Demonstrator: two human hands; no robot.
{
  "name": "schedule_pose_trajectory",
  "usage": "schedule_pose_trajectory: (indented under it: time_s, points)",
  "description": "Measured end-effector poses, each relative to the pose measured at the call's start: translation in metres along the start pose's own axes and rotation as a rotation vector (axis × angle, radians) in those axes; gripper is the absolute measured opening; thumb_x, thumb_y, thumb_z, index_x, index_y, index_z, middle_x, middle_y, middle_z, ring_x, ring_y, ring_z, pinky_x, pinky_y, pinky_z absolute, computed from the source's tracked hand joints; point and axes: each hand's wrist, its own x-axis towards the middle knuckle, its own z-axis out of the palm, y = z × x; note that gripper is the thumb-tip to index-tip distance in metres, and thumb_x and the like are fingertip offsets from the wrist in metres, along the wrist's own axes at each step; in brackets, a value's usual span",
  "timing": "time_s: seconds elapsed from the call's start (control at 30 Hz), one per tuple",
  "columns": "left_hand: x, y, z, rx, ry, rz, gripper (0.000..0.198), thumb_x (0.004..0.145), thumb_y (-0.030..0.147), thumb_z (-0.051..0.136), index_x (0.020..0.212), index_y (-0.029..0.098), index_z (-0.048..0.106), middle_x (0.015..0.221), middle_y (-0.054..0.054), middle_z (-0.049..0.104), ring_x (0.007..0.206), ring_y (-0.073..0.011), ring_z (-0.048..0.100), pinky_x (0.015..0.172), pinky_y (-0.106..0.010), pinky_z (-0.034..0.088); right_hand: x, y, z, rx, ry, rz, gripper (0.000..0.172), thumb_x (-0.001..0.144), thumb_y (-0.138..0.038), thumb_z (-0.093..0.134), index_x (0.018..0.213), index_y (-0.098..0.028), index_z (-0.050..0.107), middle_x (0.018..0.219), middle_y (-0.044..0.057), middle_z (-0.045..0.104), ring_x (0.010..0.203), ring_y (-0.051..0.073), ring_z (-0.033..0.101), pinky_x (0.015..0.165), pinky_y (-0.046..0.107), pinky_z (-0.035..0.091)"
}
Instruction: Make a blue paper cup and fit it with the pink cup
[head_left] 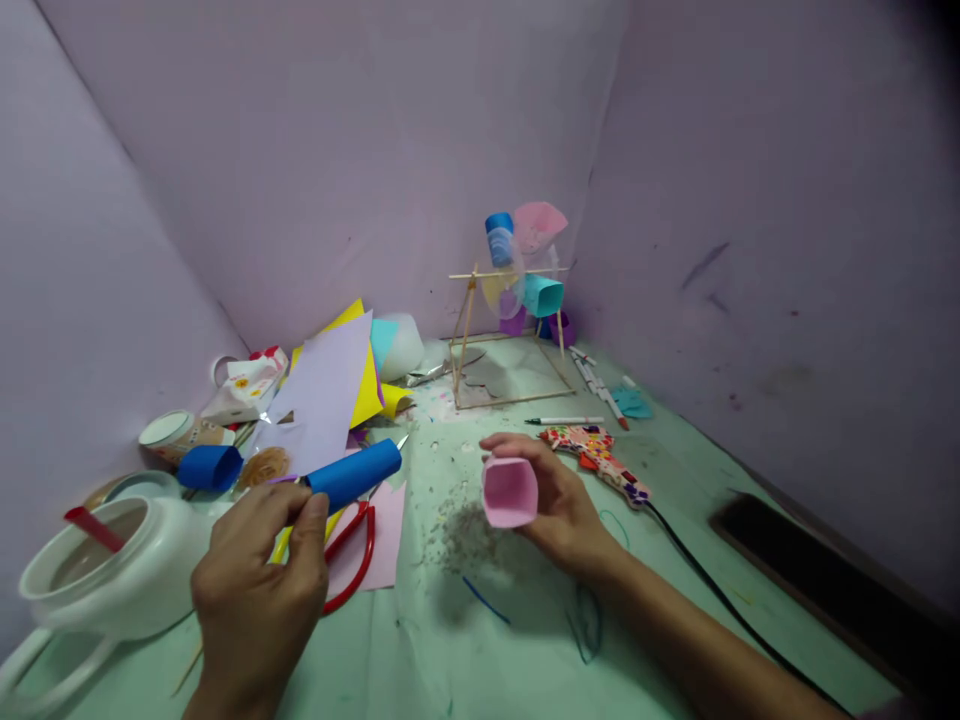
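My right hand [559, 510] is closed around a small pink paper cup [511, 494], whose squarish open end faces me. Thumb and fingers of my left hand [259, 580] pinch the near end of a blue paper tube [356, 475], held above the red-handled scissors [360, 560] and a sheet of pink paper [386, 530]. A pointed metal tip shows just past the tube's far end. At the back stands a stick frame [466, 335] carrying a wheel with blue, pink, teal and purple paper cups, among them a teal cup [544, 296].
A floral-patterned glue gun [600, 465] with a black cord lies right, near markers [596, 385] and a dark phone-like slab [810, 580]. On the left are a white pot [142, 580], a blue paper ring [210, 467], a paper cup [180, 435] and lilac sheets [330, 380]. Grey crumbs dot the middle.
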Motion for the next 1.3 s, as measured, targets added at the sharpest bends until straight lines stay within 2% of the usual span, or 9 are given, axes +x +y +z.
schedule_pose_trajectory:
  time_s: [0.37, 0.47, 0.57, 0.7, 0.8, 0.93, 1.0, 1.1, 1.3]
  points:
    - [-0.006, -0.006, 0.007, 0.018, 0.016, 0.058, 0.012, 0.083, 0.032, 0.051, 0.076, 0.024, 0.057, 0.076, -0.003, 0.062, 0.082, -0.0231, 0.06, 0.082, -0.038, 0.043, 0.002, 0.004, 0.012, 0.065, -0.082, 0.165, 0.036, 0.075, -0.022, 0.067, 0.108, -0.021, 0.053, 0.109, 0.007, 0.058, 0.104, 0.019, 0.055, 0.089, 0.031, 0.044]
    - [-0.005, -0.004, 0.008, 0.027, -0.011, 0.145, 0.012, 0.083, 0.028, 0.052, 0.073, 0.023, 0.056, 0.073, -0.002, 0.061, 0.076, -0.0214, 0.058, 0.075, -0.036, 0.042, 0.025, 0.021, 0.013, 0.001, -0.032, 0.226, 0.04, 0.071, -0.021, 0.067, 0.108, -0.02, 0.054, 0.108, 0.006, 0.061, 0.098, 0.019, 0.058, 0.088, 0.034, 0.045]
    - [-0.005, -0.001, 0.009, -0.006, -0.126, 0.201, 0.011, 0.082, 0.024, 0.052, 0.072, 0.021, 0.056, 0.071, -0.002, 0.06, 0.071, -0.0193, 0.056, 0.069, -0.033, 0.041, 0.062, 0.038, 0.016, -0.169, 0.061, 0.276, 0.046, 0.068, -0.022, 0.065, 0.112, -0.017, 0.054, 0.111, 0.01, 0.061, 0.1, 0.024, 0.058, 0.091, 0.042, 0.042]
    - [-0.005, -0.001, 0.01, -0.07, -0.244, 0.235, 0.01, 0.083, 0.022, 0.052, 0.073, 0.02, 0.056, 0.072, -0.002, 0.06, 0.072, -0.019, 0.056, 0.067, -0.033, 0.041, 0.077, 0.034, 0.023, -0.449, 0.174, 0.283, 0.05, 0.066, -0.021, 0.066, 0.115, -0.015, 0.055, 0.119, 0.013, 0.058, 0.11, 0.028, 0.05, 0.096, 0.045, 0.036]
    - [-0.005, -0.001, 0.011, -0.109, -0.217, 0.337, 0.004, 0.082, 0.017, 0.053, 0.079, 0.02, 0.056, 0.079, -0.004, 0.06, 0.079, -0.0204, 0.056, 0.07, -0.034, 0.041, 0.049, 0.016, 0.027, -0.235, 0.12, 0.459, 0.027, 0.074, -0.025, 0.059, 0.099, -0.015, 0.062, 0.092, 0.008, 0.064, 0.083, 0.019, 0.058, 0.073, 0.032, 0.047]
    - [-0.006, 0.003, 0.013, -0.186, -0.237, 0.408, 0.009, 0.081, 0.01, 0.052, 0.085, 0.018, 0.054, 0.086, -0.006, 0.057, 0.081, -0.0186, 0.055, 0.072, -0.032, 0.043, 0.013, -0.002, 0.026, 0.263, -0.012, 0.858, 0.02, 0.074, -0.033, 0.064, 0.079, -0.014, 0.064, 0.056, -0.002, 0.053, 0.044, 0.007, 0.045, 0.038, 0.017, 0.031]
    - [-0.007, 0.007, 0.014, -0.213, -0.242, 0.407, 0.012, 0.081, 0.007, 0.051, 0.086, 0.017, 0.053, 0.087, -0.006, 0.056, 0.082, -0.0174, 0.055, 0.073, -0.031, 0.044, 0.005, -0.003, 0.024, 0.487, 0.001, 0.928, 0.024, 0.069, -0.03, 0.07, 0.085, -0.013, 0.063, 0.051, -0.005, 0.05, 0.037, 0.004, 0.041, 0.033, 0.015, 0.027]
    - [-0.01, 0.015, 0.015, -0.224, -0.211, 0.381, 0.012, 0.081, 0.007, 0.05, 0.084, 0.017, 0.053, 0.085, -0.005, 0.056, 0.082, -0.0165, 0.055, 0.073, -0.028, 0.044, 0.002, -0.002, 0.026, 0.696, 0.067, 0.964, 0.033, 0.061, -0.022, 0.077, 0.088, -0.013, 0.06, 0.049, -0.006, 0.053, 0.035, 0.004, 0.046, 0.033, 0.013, 0.034]
    - [-0.015, 0.029, 0.019, -0.262, -0.277, 0.219, 0.017, 0.082, 0.011, 0.05, 0.066, 0.017, 0.052, 0.067, -0.001, 0.057, 0.066, -0.0127, 0.054, 0.061, -0.023, 0.044, -0.008, -0.004, 0.043, 0.783, 0.003, 0.984, 0.033, 0.056, -0.029, 0.081, 0.074, -0.011, 0.06, 0.043, -0.003, 0.056, 0.035, 0.006, 0.051, 0.033, 0.012, 0.039]
